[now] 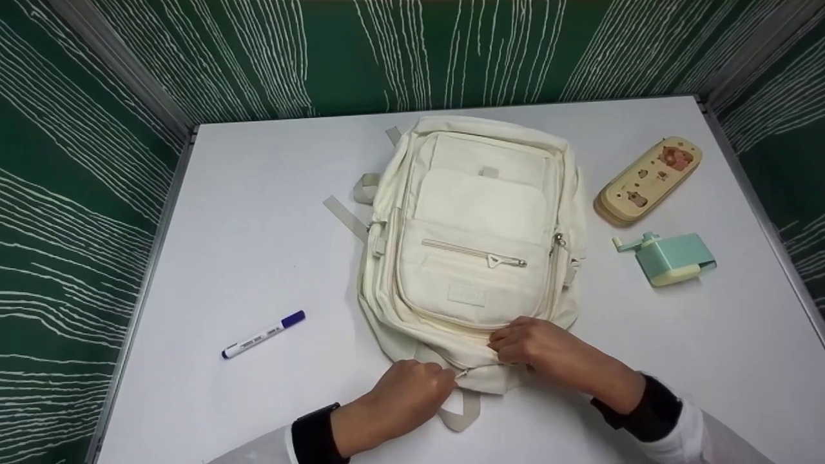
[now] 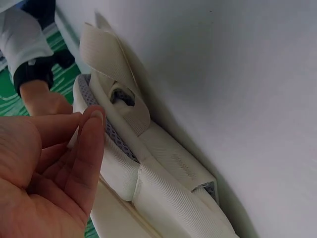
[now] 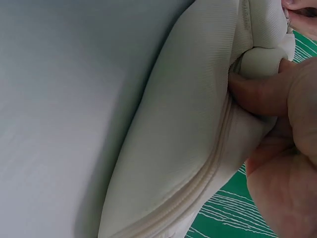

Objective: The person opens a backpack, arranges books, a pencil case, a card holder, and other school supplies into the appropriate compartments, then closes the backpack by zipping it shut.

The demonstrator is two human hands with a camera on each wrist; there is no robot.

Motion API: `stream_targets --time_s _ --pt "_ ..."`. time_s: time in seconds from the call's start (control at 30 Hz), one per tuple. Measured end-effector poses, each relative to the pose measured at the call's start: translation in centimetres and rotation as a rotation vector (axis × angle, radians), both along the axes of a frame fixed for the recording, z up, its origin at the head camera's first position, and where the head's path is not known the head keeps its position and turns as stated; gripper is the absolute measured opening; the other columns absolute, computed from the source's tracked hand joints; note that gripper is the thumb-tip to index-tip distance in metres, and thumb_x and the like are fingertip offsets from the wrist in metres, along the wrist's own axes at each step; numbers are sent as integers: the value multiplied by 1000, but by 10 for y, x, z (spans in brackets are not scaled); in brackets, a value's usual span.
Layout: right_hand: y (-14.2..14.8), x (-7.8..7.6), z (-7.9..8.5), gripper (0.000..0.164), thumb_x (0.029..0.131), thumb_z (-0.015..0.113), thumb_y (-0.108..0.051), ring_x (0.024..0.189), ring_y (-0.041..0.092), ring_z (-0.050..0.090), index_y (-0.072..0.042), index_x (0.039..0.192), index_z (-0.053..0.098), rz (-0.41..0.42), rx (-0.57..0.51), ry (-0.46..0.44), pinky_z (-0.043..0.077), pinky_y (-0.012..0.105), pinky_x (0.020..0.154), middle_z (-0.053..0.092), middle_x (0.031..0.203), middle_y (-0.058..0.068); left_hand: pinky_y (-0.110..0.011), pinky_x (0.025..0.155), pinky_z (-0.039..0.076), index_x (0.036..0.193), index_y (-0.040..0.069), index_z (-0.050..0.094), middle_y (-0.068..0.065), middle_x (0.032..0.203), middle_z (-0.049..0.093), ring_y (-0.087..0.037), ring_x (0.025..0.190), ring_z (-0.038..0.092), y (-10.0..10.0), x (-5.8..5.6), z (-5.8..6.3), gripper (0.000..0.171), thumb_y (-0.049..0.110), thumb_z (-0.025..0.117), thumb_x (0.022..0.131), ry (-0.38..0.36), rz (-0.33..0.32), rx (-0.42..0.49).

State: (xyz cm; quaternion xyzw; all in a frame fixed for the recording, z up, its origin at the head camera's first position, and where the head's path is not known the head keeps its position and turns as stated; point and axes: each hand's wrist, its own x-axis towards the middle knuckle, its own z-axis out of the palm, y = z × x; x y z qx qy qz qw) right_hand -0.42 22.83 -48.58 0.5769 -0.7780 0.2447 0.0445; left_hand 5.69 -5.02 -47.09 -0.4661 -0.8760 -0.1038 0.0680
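Observation:
A cream backpack (image 1: pixel 480 206) lies on its back on the white table, its zipped front pocket facing up. My left hand (image 1: pixel 412 393) is at the near end, pinching a small zipper pull (image 1: pixel 461 374) between thumb and forefinger. In the left wrist view, those fingertips (image 2: pixel 91 121) meet beside the padded strap and the grab loop (image 2: pixel 111 54). My right hand (image 1: pixel 535 348) grips the bag's fabric along the near seam. Its thumb presses into the cloth next to the zipper line (image 3: pixel 218 144) in the right wrist view; the other fingers are partly hidden.
A blue-capped marker (image 1: pixel 263 335) lies left of the bag. To the right are a tan pencil case (image 1: pixel 648 180) with animal pictures and a mint-green crank pencil sharpener (image 1: pixel 675 259). Grey straps (image 1: pixel 345 218) stick out from the bag's left side. Green, white-lined panels surround the table.

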Motion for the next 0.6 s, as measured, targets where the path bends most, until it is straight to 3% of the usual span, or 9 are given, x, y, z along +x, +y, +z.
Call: stream_targets --time_s 0.3,0.6 --pt "15 -5 -2 32 64 68 16 96 18 74 -14 69 58 -23 1 72 54 38 82 78 95 -1 -19 49 48 79 14 67 4 69 66 -5 63 65 18 -1 2 16 7 78 88 -60 -11 -18" --pt "31 -7 -4 37 60 68 19 96 20 74 -13 79 68 -59 -28 68 53 39 84 78 98 0 -19 47 47 77 16 66 6 67 64 -5 61 64 35 -2 0 18 12 77 90 -41 12 -29"
